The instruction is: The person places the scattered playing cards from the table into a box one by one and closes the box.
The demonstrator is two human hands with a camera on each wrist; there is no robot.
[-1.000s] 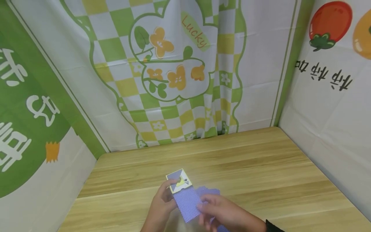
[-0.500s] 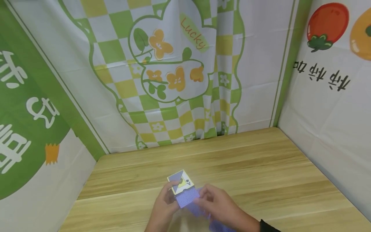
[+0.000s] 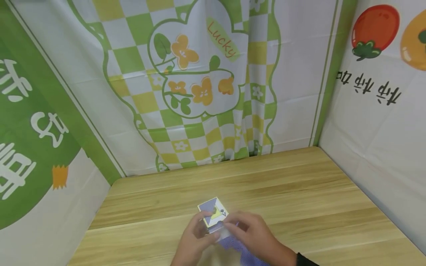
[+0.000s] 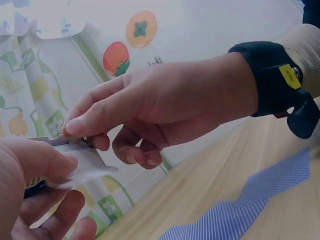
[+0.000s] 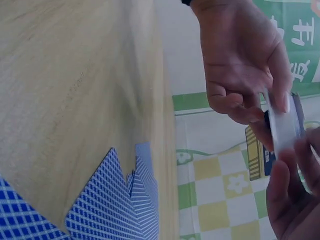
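My left hand (image 3: 194, 238) grips a playing card box (image 3: 210, 210) tilted above the table, its ace-of-spades face up. A narrow strip of blue-backed cards (image 3: 216, 227) shows at the box's near, open end. A whitish flap (image 4: 92, 162) sticks out from that end in the left wrist view, with my left thumb against it. My right hand (image 3: 256, 232) pinches the corner of the box's mouth between thumb and forefinger, the other fingers curled below. Blue-patterned cards (image 5: 107, 202) lie spread on the table under my right hand, partly hidden by it in the head view.
The wood-grain table (image 3: 283, 184) reaches back to a green-and-yellow checked curtain (image 3: 199, 129). Printed cloth walls (image 3: 372, 122) stand along both sides. A dark wristband (image 4: 267, 75) sits on my right wrist.
The cards that stuck out of the box have slid in until only a strip shows. Both hands have drawn closer together, the right now at the box's mouth. The box has shifted slightly right.
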